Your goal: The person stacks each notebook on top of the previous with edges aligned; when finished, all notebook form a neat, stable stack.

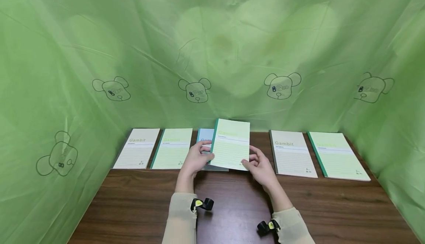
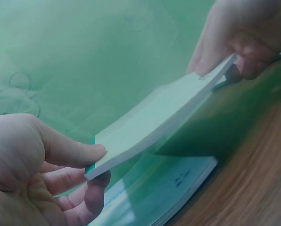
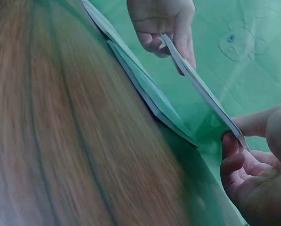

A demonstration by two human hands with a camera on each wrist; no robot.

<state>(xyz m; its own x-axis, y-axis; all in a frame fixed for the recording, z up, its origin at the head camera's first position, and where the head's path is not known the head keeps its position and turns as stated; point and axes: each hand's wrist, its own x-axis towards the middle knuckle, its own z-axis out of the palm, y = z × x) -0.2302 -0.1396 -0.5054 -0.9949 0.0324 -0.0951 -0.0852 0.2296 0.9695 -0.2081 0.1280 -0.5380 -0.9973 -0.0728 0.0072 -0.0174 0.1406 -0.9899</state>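
A pale green notebook (image 1: 231,144) with a dark green spine is held up off the table between both hands. My left hand (image 1: 196,157) pinches its spine side near the lower corner, thumb on the cover and fingers beneath. On the opposite edge my right hand (image 1: 260,166) pinches the other lower corner the same way. Below the raised notebook lies a blue notebook (image 1: 204,135), mostly hidden by it in the head view. The left wrist view shows the gap between the raised notebook (image 2: 154,113) and the blue notebook (image 2: 164,188).
Left of the hands lie a white notebook (image 1: 137,149) and a green notebook (image 1: 171,149). To the right are another white notebook (image 1: 293,153) and another green notebook (image 1: 338,156). The brown wooden table (image 1: 139,207) meets a green cloth backdrop (image 1: 149,59) behind the row.
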